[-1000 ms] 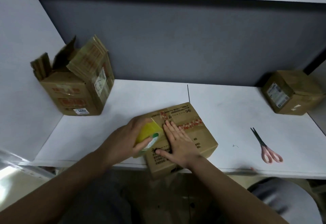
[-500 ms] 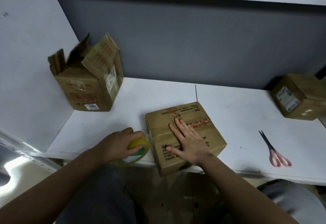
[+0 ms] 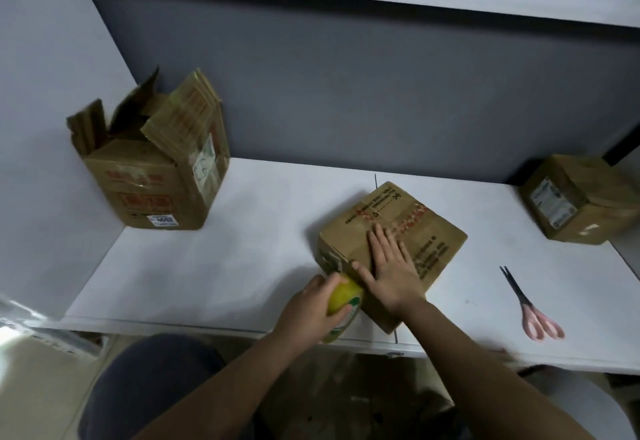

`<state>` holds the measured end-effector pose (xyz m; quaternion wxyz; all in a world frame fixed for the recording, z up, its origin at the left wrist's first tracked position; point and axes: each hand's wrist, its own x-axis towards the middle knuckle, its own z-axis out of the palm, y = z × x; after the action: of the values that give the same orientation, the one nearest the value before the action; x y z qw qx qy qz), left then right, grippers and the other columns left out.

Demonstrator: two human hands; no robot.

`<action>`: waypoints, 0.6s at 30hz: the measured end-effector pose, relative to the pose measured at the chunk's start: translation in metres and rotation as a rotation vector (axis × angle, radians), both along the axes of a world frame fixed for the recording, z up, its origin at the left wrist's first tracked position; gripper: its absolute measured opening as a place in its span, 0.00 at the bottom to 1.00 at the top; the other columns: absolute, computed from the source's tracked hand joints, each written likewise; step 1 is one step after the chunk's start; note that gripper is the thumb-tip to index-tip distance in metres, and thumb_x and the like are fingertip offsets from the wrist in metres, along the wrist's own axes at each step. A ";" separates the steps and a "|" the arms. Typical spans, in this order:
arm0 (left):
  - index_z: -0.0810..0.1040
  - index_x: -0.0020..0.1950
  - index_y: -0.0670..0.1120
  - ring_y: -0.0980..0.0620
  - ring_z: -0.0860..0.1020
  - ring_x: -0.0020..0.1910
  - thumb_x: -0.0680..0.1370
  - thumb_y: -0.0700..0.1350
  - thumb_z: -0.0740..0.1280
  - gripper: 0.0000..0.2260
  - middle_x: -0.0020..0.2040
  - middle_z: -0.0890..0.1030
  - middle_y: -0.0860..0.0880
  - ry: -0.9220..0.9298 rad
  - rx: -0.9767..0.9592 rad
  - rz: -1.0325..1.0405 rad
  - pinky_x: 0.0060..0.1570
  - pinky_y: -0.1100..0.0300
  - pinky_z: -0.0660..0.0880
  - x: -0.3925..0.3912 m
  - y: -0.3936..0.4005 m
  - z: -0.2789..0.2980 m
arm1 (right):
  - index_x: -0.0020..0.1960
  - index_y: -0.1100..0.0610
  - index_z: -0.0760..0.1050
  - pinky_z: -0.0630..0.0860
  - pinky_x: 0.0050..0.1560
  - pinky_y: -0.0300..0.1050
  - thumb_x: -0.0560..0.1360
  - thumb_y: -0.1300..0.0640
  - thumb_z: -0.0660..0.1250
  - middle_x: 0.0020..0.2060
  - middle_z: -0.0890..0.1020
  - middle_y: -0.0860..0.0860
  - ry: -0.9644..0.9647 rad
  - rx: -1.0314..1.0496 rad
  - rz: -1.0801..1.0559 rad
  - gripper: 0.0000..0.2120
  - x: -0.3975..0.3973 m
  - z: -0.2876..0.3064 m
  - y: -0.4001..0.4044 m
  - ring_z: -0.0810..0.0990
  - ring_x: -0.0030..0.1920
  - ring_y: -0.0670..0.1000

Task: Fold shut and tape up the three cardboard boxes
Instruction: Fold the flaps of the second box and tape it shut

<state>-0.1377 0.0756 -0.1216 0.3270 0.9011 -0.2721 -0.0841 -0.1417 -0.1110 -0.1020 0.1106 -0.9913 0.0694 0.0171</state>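
Note:
A flat cardboard box [image 3: 415, 228] with red print lies near the table's front edge, turned at an angle, its flaps folded shut. My right hand [image 3: 389, 266] presses flat on its top with straight fingers. My left hand [image 3: 311, 308] grips a yellow tape roll [image 3: 344, 306] against the box's near left side. A taller cardboard box [image 3: 149, 176] stands at the back left with its flaps up. A third box [image 3: 581, 197], closed, sits at the far right.
Pink-handled scissors [image 3: 530, 308] lie on the white table [image 3: 225, 259] to the right of the flat box. A grey back wall and a white left side panel enclose the table. My lap shows below the front edge.
My left hand carried the tape roll off the box top, down to the left, then back against the box's near side. The box has turned. My right hand stayed pressed on top.

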 end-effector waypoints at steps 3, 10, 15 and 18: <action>0.59 0.66 0.60 0.53 0.75 0.53 0.76 0.59 0.63 0.22 0.60 0.71 0.51 -0.015 -0.026 0.006 0.46 0.62 0.72 -0.008 -0.001 -0.011 | 0.78 0.52 0.36 0.34 0.74 0.45 0.72 0.27 0.37 0.76 0.36 0.47 0.018 -0.046 0.030 0.43 0.003 -0.004 -0.007 0.34 0.76 0.46; 0.57 0.71 0.57 0.53 0.75 0.52 0.77 0.59 0.62 0.26 0.60 0.70 0.50 -0.016 -0.111 0.145 0.47 0.60 0.74 -0.036 0.009 -0.034 | 0.79 0.49 0.41 0.36 0.75 0.48 0.75 0.30 0.41 0.77 0.39 0.48 -0.022 -0.068 0.052 0.39 0.003 -0.005 -0.008 0.35 0.77 0.48; 0.58 0.70 0.61 0.59 0.71 0.43 0.75 0.66 0.53 0.25 0.56 0.68 0.53 -0.075 -0.055 0.125 0.40 0.65 0.69 -0.043 0.008 -0.031 | 0.76 0.47 0.59 0.46 0.76 0.52 0.77 0.34 0.53 0.78 0.56 0.49 -0.162 -0.016 0.093 0.31 -0.004 -0.003 -0.005 0.49 0.78 0.51; 0.56 0.72 0.61 0.59 0.69 0.44 0.75 0.68 0.48 0.27 0.53 0.66 0.54 -0.137 0.059 0.133 0.41 0.65 0.65 -0.043 0.006 -0.024 | 0.76 0.49 0.61 0.48 0.76 0.53 0.78 0.36 0.55 0.76 0.60 0.50 -0.153 -0.020 0.096 0.30 -0.003 -0.002 -0.004 0.52 0.77 0.53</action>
<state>-0.1812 0.0816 -0.1455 0.2861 0.9299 -0.2308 -0.0085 -0.1448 -0.1152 -0.1044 0.1046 -0.9929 0.0135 -0.0541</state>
